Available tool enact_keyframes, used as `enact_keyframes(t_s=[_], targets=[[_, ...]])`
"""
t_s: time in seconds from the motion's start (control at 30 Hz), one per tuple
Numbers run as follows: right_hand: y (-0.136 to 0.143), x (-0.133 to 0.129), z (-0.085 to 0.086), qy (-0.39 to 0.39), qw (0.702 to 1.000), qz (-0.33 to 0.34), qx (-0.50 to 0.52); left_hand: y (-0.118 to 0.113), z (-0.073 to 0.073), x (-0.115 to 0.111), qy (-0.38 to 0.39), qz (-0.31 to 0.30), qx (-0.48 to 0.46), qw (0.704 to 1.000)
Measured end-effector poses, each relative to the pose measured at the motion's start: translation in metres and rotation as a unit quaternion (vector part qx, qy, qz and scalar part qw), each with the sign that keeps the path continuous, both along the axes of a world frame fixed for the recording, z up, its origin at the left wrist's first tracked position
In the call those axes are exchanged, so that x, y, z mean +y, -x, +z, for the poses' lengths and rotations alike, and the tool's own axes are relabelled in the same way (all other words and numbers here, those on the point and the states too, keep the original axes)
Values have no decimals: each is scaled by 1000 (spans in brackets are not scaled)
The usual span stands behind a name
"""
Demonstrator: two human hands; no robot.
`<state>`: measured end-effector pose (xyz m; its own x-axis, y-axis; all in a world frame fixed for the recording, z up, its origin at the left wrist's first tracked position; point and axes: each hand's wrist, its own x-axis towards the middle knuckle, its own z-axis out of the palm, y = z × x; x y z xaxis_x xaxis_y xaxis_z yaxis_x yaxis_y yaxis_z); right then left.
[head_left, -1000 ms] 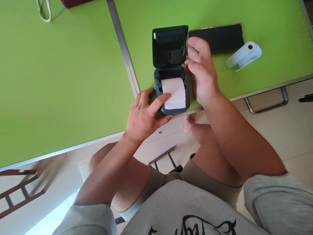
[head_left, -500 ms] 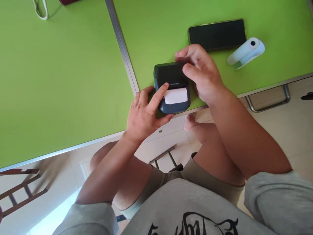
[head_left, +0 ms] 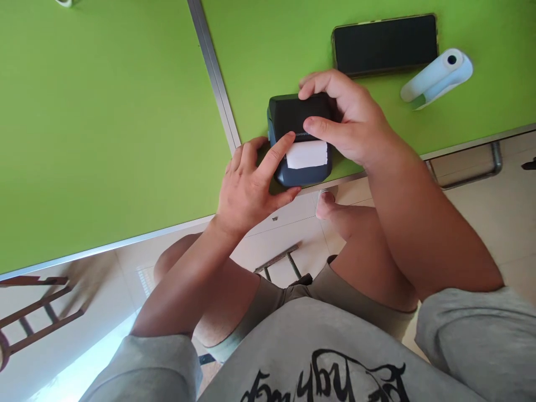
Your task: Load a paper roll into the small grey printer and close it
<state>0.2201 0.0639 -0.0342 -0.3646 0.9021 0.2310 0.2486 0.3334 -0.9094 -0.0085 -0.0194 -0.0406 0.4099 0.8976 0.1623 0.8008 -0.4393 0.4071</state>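
A small dark receipt printer [head_left: 304, 176] lies on the green table by its front edge. White paper [head_left: 307, 155] sticks out of its slot and lies over the front. My left hand [head_left: 247, 187] wraps round the printer's left side, with the index fingertip on the lid by the slot and the thumb along the near side. My right hand [head_left: 345, 114] is on the lid's right part, thumb on top and fingers curled over the far edge. The right side of the lid is hidden under that hand.
Behind the printer lies a dark phone [head_left: 385, 46]. A partly unrolled white paper roll [head_left: 435, 78] rests right of it. A metal strip [head_left: 215, 78] divides the green tabletop [head_left: 104, 123]. Below the table's front edge are my legs and a wooden stool [head_left: 37, 318].
My right hand has come further over the printer lid, its thumb moving left onto the top. The left hand keeps its hold. The whole view has shifted slightly.
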Motion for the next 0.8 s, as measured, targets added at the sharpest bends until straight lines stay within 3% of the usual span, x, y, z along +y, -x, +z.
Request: enact_keyframes(t_s=[0.37,0.5,0.63,0.8], targets=[[1,-7,0,-38,999,-13,-6,-1,-1,1,11,1,-19,1000],[9,-9,-10,-45,993,-106,-18,-2,-2,-1,0,4,-11,1000],[14,-3,-26,-71,973,-217,41,-2,-5,0,-12,13,-31,999],[11,3,-35,-59,968,-236,55,-2,-7,3,12,38,-43,998]])
